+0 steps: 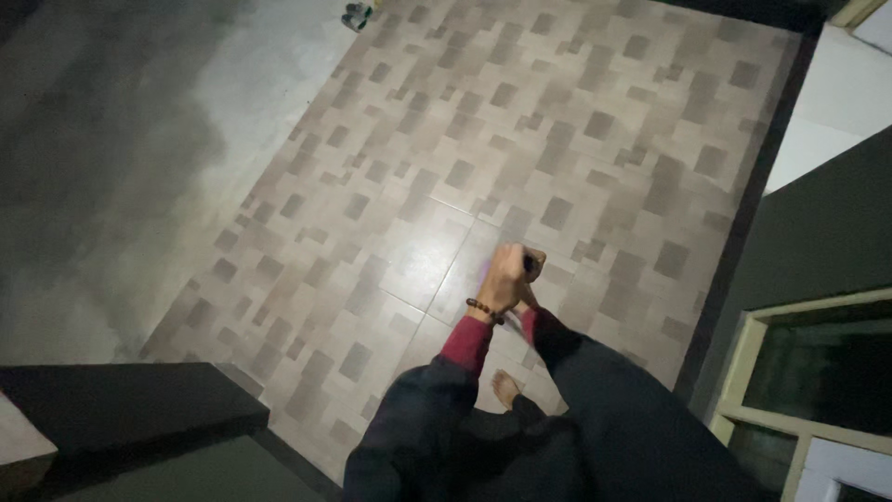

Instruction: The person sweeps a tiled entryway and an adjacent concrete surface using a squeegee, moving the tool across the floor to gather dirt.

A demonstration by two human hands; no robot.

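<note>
Two hands pressed together over the tiled floor (520,139), left hand (503,277) fisted around a small dark object (529,263), right hand (531,279) mostly hidden behind it, grip unclear, one bead bracelet (484,310), one bare foot (505,387) below.

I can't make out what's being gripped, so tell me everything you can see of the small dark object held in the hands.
The small dark object shows only as a short black sliver between the two hands, clasped together above the patterned beige tile floor. The left hand, with a brown bead bracelet at the wrist, wraps the front; the right hand is mostly hidden behind. Its shape, material and full length cannot be told in this dim light.
</note>
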